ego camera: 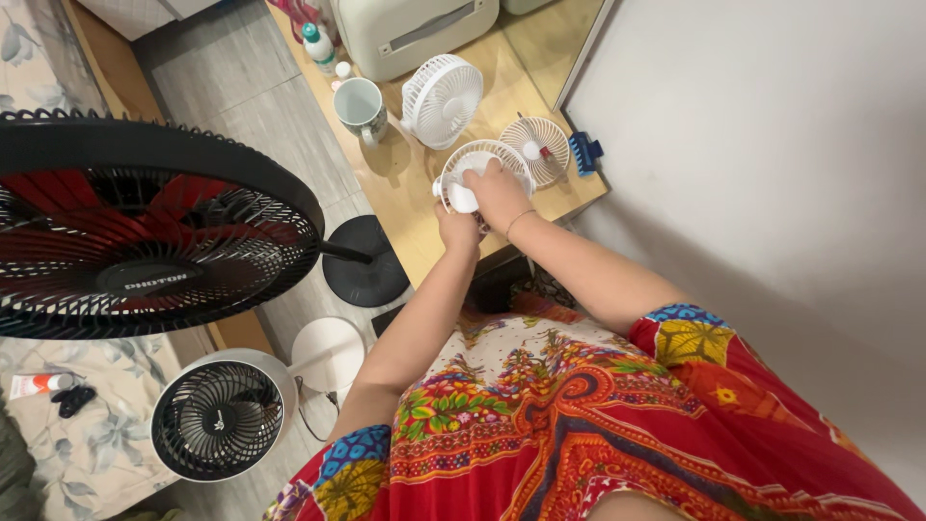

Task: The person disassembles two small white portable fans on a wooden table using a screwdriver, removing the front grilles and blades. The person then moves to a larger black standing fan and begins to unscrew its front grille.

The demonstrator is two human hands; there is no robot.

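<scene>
Both hands gripping small white fan [475,164] near counter [424,227] front edge: left hand [459,230] fingers curling under base, steadying; right hand [499,188] fingers pressing together on grille.

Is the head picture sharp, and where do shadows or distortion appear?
Head view: mostly sharp; wide-angle distortion bends the big black fan at left; the hands and small white fan cast soft shadows on the wooden table; no strong glare.

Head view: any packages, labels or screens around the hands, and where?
Bottle: far end of the wooden table, clear with green cap and a label.
Tube: lower left on floral fabric, white with orange-red end.
Badge: hub of the big black-and-red fan, dark with pale lettering.
No screens.
</scene>
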